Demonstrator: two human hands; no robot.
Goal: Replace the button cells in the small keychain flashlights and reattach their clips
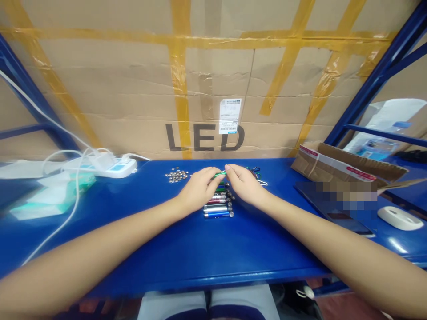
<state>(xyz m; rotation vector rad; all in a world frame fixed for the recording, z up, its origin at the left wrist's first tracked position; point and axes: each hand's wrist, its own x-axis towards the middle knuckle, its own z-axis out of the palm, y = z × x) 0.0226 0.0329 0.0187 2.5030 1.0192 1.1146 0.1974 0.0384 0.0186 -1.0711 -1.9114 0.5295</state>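
My left hand [199, 190] and my right hand [243, 183] meet above the blue table [187, 249], both pinching a small green cylinder, a mini flashlight [220, 174], between their fingertips. Just below the hands lies a row of several similar small flashlights [218, 207] in red, green, silver and blue, side by side. A cluster of small silver button cells [176, 175] sits left of my left hand. A few metal clips or key rings [258, 175] lie behind my right hand.
A white power strip [106, 166] with cables lies at the back left, beside white and teal packets [50, 198]. A big taped cardboard box marked LED [207, 89] stands behind the table. An open carton [340, 166], a dark tablet [336, 209] and a white oval device [399, 218] are at right.
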